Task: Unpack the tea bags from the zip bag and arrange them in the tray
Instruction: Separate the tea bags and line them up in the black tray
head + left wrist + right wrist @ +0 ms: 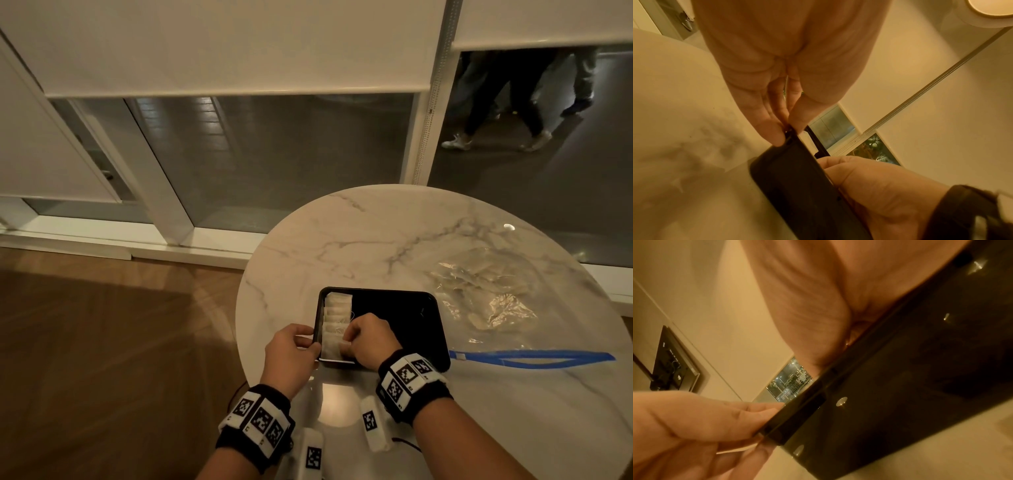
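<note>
A black tray [411, 318] sits on the marble table, with several pale tea bags [337, 308] lined up in a column along its left side. My left hand [314, 339] pinches the tray's left rim near the front corner; the left wrist view shows this pinch on the tray [797, 186]. My right hand [346, 342] is inside the tray, its fingers curled on the nearest tea bag [329, 348]. In the right wrist view the tray wall [900, 386] hides those fingertips. The clear zip bag [489, 291] lies right of the tray, open, with tea bags inside.
The round marble table [376, 233] ends just left of the tray and close to my wrists. The bag's blue zip strip [531, 358] stretches along the table to the right of the tray. Beyond the table are glass panels and wooden floor [102, 325].
</note>
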